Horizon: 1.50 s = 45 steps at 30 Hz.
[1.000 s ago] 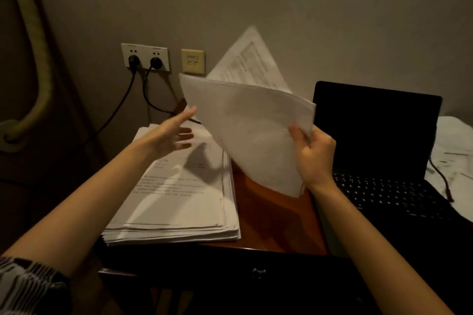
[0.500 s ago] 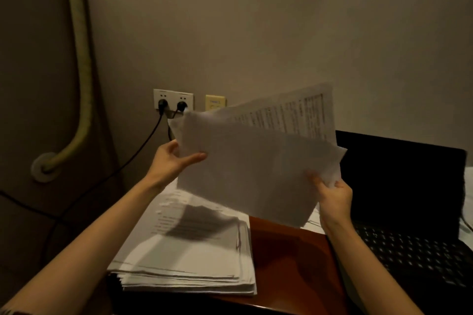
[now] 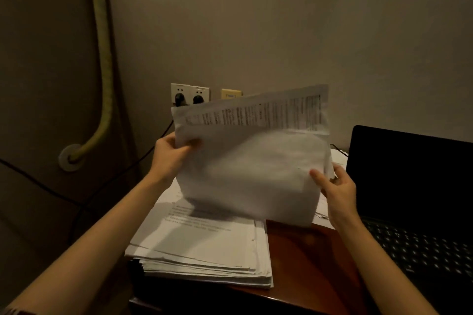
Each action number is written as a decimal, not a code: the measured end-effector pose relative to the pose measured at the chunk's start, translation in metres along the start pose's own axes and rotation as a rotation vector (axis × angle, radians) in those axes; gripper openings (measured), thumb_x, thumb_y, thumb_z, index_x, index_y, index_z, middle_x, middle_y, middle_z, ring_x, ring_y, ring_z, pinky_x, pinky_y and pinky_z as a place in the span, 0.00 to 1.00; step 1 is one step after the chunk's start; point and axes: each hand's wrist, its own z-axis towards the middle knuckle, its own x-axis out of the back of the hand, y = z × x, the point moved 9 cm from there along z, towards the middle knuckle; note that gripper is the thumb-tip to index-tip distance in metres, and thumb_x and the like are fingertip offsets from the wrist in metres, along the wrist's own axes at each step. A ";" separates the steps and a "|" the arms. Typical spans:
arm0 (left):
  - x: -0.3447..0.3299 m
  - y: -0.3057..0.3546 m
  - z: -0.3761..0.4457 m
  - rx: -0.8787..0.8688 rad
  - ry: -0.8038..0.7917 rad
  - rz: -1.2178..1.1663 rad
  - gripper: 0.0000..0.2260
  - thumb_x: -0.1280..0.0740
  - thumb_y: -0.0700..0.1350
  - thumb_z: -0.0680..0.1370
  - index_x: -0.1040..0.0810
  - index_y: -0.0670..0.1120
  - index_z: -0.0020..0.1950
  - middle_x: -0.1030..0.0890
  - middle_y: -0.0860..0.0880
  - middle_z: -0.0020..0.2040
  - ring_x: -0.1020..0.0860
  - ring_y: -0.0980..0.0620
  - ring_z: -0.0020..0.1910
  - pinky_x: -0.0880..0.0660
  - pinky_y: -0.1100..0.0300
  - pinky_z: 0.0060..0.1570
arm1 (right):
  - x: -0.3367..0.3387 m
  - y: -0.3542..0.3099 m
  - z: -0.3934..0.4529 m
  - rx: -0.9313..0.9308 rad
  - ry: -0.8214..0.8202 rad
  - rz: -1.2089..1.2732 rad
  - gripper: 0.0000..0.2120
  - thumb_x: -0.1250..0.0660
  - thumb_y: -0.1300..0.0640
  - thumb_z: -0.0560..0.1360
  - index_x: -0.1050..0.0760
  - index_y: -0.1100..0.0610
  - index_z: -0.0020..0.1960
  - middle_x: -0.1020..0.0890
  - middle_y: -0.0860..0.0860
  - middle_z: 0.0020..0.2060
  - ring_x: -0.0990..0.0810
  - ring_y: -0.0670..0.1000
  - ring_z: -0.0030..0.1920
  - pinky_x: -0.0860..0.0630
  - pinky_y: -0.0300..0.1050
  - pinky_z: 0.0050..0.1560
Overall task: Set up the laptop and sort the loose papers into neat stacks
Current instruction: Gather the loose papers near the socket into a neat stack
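Because the loose sheets [image 3: 253, 166] are flopping limply, the left hand [image 3: 170, 155] and right hand [image 3: 339, 186] are pinching opposite edges

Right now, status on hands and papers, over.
Left hand and right hand both gripping held sheets above paper stack. Laptop open, screen dark. Nothing in the way.

One head camera, looking forward and slightly down

It looked from the person's head toward the wall [image 3: 281, 20], close above the wooden table [image 3: 302, 258]; both forearms entered from the lower edge, and the laptop [image 3: 409, 174] was cut at the right border.
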 end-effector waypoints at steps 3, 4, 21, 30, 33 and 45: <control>0.000 0.026 0.007 -0.090 0.034 -0.064 0.08 0.29 0.35 0.73 0.19 0.48 0.47 0.16 0.56 0.39 0.18 0.53 0.43 0.19 0.54 0.47 | -0.005 -0.017 0.014 0.055 -0.040 -0.046 0.08 0.30 0.65 0.72 0.23 0.54 0.48 0.17 0.49 0.42 0.17 0.43 0.41 0.21 0.35 0.42; 0.002 0.034 0.010 -0.119 0.055 -0.072 0.08 0.29 0.36 0.73 0.19 0.48 0.47 0.16 0.57 0.38 0.18 0.56 0.41 0.19 0.56 0.45 | -0.008 -0.021 0.018 0.063 -0.050 -0.090 0.05 0.30 0.63 0.72 0.22 0.56 0.46 0.18 0.49 0.41 0.17 0.41 0.39 0.21 0.34 0.42; 0.034 -0.043 -0.027 0.050 0.019 0.065 0.12 0.27 0.40 0.68 0.21 0.49 0.49 0.17 0.49 0.47 0.19 0.46 0.50 0.20 0.54 0.48 | -0.056 0.004 -0.007 -0.027 -0.371 -0.154 0.12 0.31 0.74 0.69 0.21 0.58 0.45 0.17 0.49 0.39 0.19 0.40 0.40 0.23 0.33 0.40; 0.041 -0.003 -0.004 -0.034 0.152 -0.058 0.15 0.30 0.40 0.74 0.25 0.43 0.60 0.20 0.52 0.51 0.20 0.56 0.48 0.20 0.61 0.47 | -0.061 0.015 -0.015 -0.174 -0.369 -0.223 0.06 0.31 0.62 0.74 0.23 0.53 0.47 0.18 0.49 0.44 0.18 0.50 0.44 0.19 0.39 0.42; 0.041 0.006 0.008 -0.057 0.157 -0.003 0.15 0.30 0.41 0.75 0.28 0.45 0.60 0.21 0.50 0.54 0.21 0.54 0.52 0.22 0.57 0.52 | -0.065 -0.005 -0.014 -0.095 -0.304 -0.226 0.03 0.33 0.59 0.75 0.23 0.55 0.49 0.19 0.47 0.42 0.19 0.47 0.42 0.20 0.36 0.38; 0.054 -0.106 -0.047 0.463 -0.233 0.536 0.18 0.40 0.53 0.81 0.27 0.42 0.65 0.26 0.48 0.59 0.27 0.50 0.57 0.28 0.65 0.52 | -0.136 -0.071 -0.099 1.054 -0.254 -1.029 0.16 0.31 0.63 0.72 0.22 0.61 0.60 0.15 0.57 0.42 0.18 0.55 0.33 0.22 0.45 0.27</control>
